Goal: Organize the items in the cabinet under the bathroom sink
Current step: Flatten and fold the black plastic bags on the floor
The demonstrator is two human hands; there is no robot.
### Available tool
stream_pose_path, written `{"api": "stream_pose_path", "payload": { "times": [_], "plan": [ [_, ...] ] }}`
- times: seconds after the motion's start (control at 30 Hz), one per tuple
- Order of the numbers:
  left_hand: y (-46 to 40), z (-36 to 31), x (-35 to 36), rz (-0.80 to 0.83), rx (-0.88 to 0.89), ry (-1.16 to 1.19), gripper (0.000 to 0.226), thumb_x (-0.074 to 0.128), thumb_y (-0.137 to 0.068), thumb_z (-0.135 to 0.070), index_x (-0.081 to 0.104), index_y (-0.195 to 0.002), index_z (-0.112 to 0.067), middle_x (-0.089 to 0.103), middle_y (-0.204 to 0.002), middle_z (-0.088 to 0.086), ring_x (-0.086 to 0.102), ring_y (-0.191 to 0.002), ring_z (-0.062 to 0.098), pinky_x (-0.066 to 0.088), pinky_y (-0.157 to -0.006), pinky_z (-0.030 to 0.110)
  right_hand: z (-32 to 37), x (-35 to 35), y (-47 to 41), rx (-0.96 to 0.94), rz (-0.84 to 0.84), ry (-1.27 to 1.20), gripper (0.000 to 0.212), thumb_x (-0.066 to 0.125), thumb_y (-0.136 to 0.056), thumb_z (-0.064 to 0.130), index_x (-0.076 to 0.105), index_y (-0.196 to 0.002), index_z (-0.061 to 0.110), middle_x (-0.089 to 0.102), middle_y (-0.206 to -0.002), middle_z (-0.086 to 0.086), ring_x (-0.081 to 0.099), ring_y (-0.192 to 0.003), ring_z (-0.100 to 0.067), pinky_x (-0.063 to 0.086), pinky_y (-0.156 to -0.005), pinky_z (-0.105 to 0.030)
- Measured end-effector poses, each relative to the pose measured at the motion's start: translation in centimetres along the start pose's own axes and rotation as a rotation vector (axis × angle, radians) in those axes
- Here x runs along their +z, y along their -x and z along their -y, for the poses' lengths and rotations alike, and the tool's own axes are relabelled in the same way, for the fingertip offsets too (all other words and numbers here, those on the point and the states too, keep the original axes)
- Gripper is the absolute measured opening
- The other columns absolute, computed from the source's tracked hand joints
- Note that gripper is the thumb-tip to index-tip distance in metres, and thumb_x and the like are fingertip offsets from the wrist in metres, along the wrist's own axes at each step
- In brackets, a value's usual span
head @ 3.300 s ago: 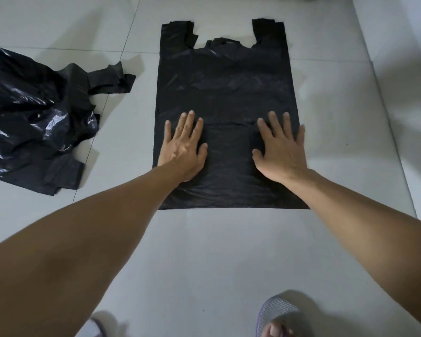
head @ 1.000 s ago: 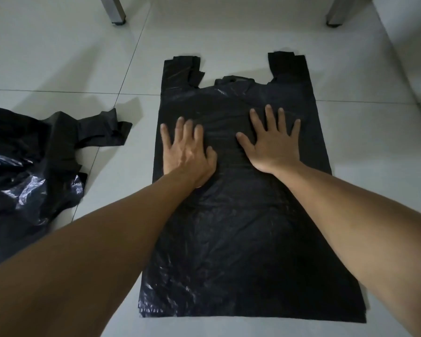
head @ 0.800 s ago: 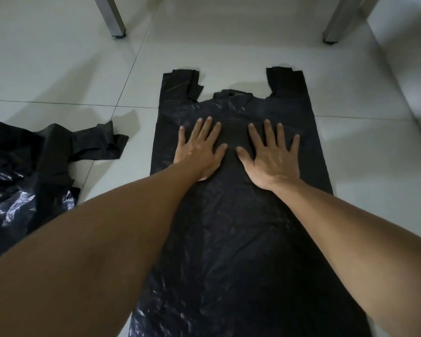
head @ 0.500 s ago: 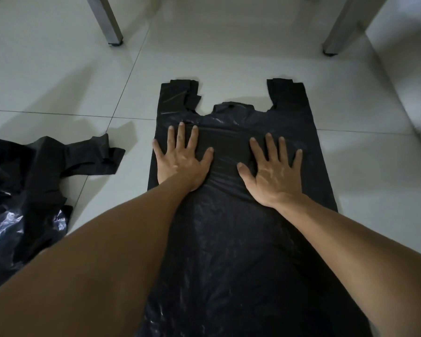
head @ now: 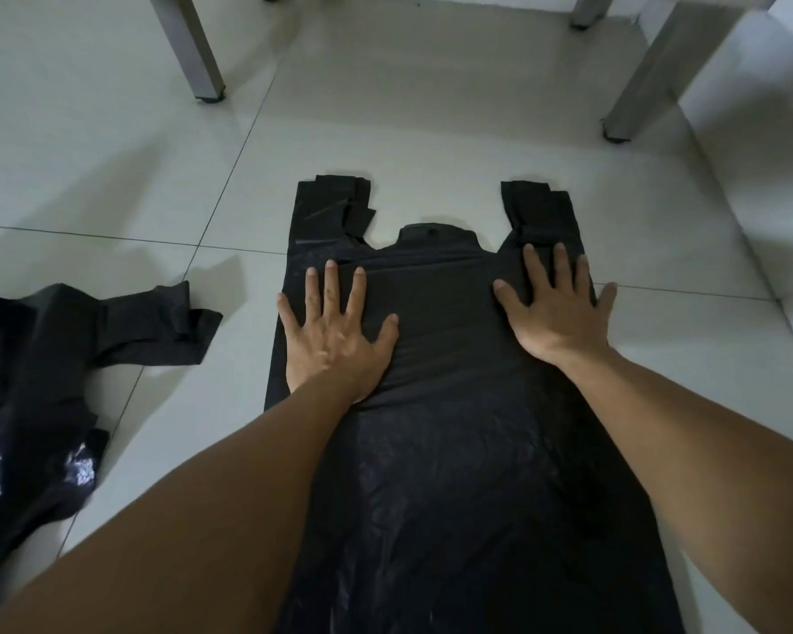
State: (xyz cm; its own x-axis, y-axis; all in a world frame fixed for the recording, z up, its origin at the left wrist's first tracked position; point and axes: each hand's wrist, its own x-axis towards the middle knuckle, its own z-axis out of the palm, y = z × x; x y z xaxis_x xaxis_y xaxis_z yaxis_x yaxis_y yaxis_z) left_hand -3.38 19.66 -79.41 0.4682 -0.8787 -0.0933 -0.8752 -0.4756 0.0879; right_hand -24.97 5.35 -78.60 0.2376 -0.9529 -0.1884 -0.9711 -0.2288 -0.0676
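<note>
Black film, the plastic bag (head: 449, 404) lies flat on the floor tiles (head: 111, 176); our left hand (head: 335, 336) and right hand (head: 559, 313) press it, fingers spread. Light, limp, slippery; we'd judge the handles (head: 330, 208) at twelve o'clock the best grip.

Pale tiled floor (head: 431, 130). Flat black plastic bag (head: 449, 404) spread at centre; crumpled black bag (head: 42, 382) at left, apart. Two metal legs (head: 193, 48) stand beyond.

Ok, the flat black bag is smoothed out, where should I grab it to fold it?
Probably by the two handle loops at the far end of the flat black bag: left loop, right loop. They lie free past the left hand and right hand. Pinch each from its outer side and draw them back toward you.
</note>
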Motion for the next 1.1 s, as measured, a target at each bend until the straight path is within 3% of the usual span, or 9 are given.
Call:
{"api": "stream_pose_path", "payload": {
  "times": [0.23,0.33,0.43,0.5,0.6,0.77,0.87,1.0,1.1],
  "plan": [
    [0.0,-0.2,-0.3,0.026,-0.011,-0.018,0.076,0.002,-0.09,-0.07,-0.014,-0.153,-0.032,-0.02,-0.161,0.002,-0.02,-0.148,0.024,-0.007,-0.117,0.057,0.4,-0.4,-0.1,0.015,0.041,0.004,0.076,0.013,-0.091,0.074,-0.002,-0.156,0.038,-0.009,-0.166,-0.002,-0.012,-0.151,-0.03,-0.003,-0.116,-0.066],
    [0.0,-0.3,-0.4,0.035,-0.012,-0.026,0.076,0.002,-0.09,-0.07,-0.016,-0.153,-0.031,-0.022,-0.16,0.003,-0.021,-0.147,0.024,-0.007,-0.117,0.057,3.1,-1.9,-0.5,0.012,-0.105,0.032,0.068,0.038,-0.093,0.053,0.027,-0.152,0.019,0.008,-0.164,-0.012,-0.006,-0.15,-0.037,-0.002,-0.113,-0.067],
    [0.0,-0.4,-0.3,0.024,-0.013,-0.021,0.075,0.003,-0.09,-0.069,-0.015,-0.153,-0.031,-0.021,-0.161,0.003,-0.021,-0.147,0.024,-0.007,-0.117,0.057,8.1,-3.5,-1.8,-0.22,-0.262,-0.175,0.049,0.051,-0.09,0.026,0.049,-0.137,0.011,0.043,-0.147,-0.014,0.03,-0.141,-0.037,0.024,-0.112,-0.054],
    [0.0,-0.3,-0.2,0.018,-0.012,-0.02,0.075,0.003,-0.091,-0.069,-0.015,-0.153,-0.032,-0.022,-0.16,0.003,-0.021,-0.147,0.024,-0.007,-0.117,0.057,12.1,-4.8,-2.6,-0.33,-0.143,-0.433,0.039,0.05,-0.094,0.014,0.055,-0.132,0.01,0.058,-0.132,-0.01,0.052,-0.125,-0.03,0.043,-0.103,-0.042],
    [0.0,-0.2,0.0,0.022,-0.009,-0.018,0.075,0.001,-0.09,-0.07,-0.018,-0.152,-0.032,-0.025,-0.159,0.003,-0.025,-0.146,0.024,-0.009,-0.116,0.058,17.5,-6.0,-3.9,-0.332,0.015,-0.6,0.027,0.053,-0.093,0.006,0.065,-0.117,0.003,0.066,-0.115,-0.011,0.063,-0.105,-0.027,0.054,-0.091,-0.038],
    [-0.1,-0.3,-0.2,0.031,-0.014,-0.018,0.075,0.002,-0.091,-0.068,-0.019,-0.151,-0.03,-0.027,-0.158,0.003,-0.027,-0.145,0.025,-0.009,-0.115,0.059,22.5,-6.4,-6.6,-0.161,0.269,-0.78,0.019,0.06,-0.09,0.02,0.064,-0.103,0.006,0.068,-0.088,-0.01,0.062,-0.075,-0.02,0.043,-0.055,-0.028],
    [-0.1,-0.4,-0.2,0.034,-0.012,-0.008,0.075,0.003,-0.091,-0.068,-0.019,-0.151,-0.03,-0.028,-0.158,0.004,-0.027,-0.145,0.025,-0.008,-0.115,0.059,23.5,-6.9,-7.2,-0.023,0.349,-0.966,0.024,0.075,-0.083,0.022,0.061,-0.096,0.008,0.057,-0.076,-0.004,0.051,-0.064,-0.015,0.035,-0.05,-0.025],
    [0.0,-0.3,-0.3,0.041,-0.006,-0.004,0.075,0.004,-0.091,-0.068,-0.018,-0.152,-0.029,-0.027,-0.158,0.004,-0.026,-0.145,0.026,-0.008,-0.115,0.059,24.8,-7.5,-8.0,0.086,0.315,-1.127,0.025,0.082,-0.076,0.01,0.065,-0.095,0.005,0.051,-0.064,-0.001,0.041,-0.047,-0.01,0.03,-0.039,-0.019],
    [0.0,-0.2,-0.2,0.036,-0.004,0.001,0.075,0.004,-0.091,-0.068,-0.018,-0.152,-0.03,-0.026,-0.159,0.005,-0.026,-0.145,0.026,-0.009,-0.115,0.059,25.0,-8.1,-8.8,0.123,0.279,-1.262,0.025,0.077,-0.08,0.004,0.065,-0.102,0.0,0.052,-0.068,-0.002,0.045,-0.055,-0.012,0.035,-0.046,-0.019]
  ]
}}
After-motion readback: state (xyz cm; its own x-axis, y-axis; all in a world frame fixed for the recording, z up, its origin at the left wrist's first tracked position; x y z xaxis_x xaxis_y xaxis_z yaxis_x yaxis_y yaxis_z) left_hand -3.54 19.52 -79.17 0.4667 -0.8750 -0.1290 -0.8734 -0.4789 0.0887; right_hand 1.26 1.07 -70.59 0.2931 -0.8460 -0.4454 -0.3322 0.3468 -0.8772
